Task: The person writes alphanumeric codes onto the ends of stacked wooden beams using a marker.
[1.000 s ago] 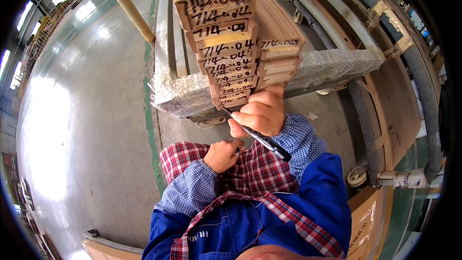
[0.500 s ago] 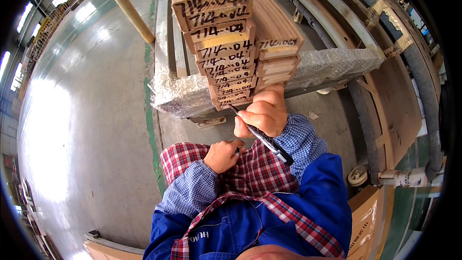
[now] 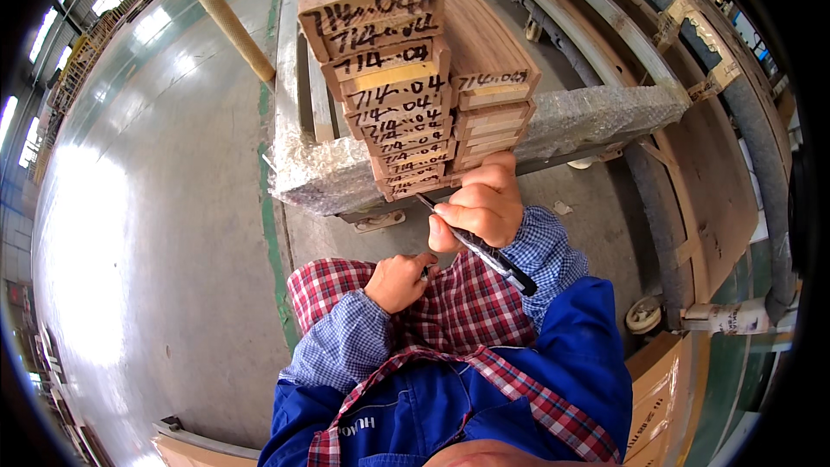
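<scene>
My right hand is closed around a black marker pen with a pale label. The pen's tip is at the bottom end of a tall stack of wooden boards, whose end faces carry black handwriting. The knuckles sit by the lower ends of a shorter stack of boards alongside it. Lower down, my left hand rests over the checked apron with its fingers curled. A small dark thing shows at its fingertips, too small to name.
Both stacks lie on a metal rack whose front bar is wrapped in bubble wrap. More racks with brown panels stand at the right. A tan pole slants up at the far left. A cardboard box is at the lower right.
My right hand and the pen have shifted slightly right and down. The stacks appear a little further left as the view moves. My left hand stays put.
</scene>
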A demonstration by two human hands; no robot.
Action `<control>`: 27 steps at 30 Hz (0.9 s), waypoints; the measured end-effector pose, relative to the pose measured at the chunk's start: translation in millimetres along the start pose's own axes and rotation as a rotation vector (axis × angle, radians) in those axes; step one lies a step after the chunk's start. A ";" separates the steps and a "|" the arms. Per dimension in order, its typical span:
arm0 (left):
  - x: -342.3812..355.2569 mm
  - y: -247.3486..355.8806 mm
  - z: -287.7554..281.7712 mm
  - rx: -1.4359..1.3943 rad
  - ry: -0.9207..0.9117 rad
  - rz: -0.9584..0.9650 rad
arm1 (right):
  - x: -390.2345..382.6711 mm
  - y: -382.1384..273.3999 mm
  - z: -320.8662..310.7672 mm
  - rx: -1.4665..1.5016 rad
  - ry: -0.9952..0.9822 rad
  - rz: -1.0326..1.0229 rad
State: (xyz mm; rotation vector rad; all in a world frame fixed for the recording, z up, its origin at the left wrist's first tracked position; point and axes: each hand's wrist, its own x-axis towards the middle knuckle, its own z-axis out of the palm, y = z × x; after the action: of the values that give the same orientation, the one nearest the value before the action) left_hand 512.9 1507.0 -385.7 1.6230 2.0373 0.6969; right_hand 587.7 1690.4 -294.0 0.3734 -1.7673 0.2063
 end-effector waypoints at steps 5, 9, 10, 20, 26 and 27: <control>0.6 4.9 -3.7 -0.001 -0.014 -0.014 | 4.4 -1.8 5.4 -0.055 0.037 0.005; 0.2 5.1 -4.4 -0.007 -0.002 -0.009 | 1.7 -1.4 5.6 -0.042 0.036 0.007; -0.2 5.3 -4.9 -0.003 -0.006 -0.014 | 1.3 -1.2 3.2 -0.028 0.021 0.008; 0.7 2.6 -1.5 0.005 -0.003 0.003 | 2.2 1.3 1.1 -0.016 0.031 -0.005; 0.7 0.9 -0.2 0.007 -0.011 0.009 | -1.0 2.9 -0.4 -0.009 0.021 -0.010; 0.9 1.4 -0.7 0.011 -0.012 0.010 | -0.8 3.0 -0.4 -0.009 0.024 -0.011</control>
State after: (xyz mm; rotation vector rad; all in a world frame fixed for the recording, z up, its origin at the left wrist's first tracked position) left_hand 513.4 1508.0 -384.3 1.6402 2.0295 0.6787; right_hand 587.2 1693.5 -294.5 0.3725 -1.7421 0.1942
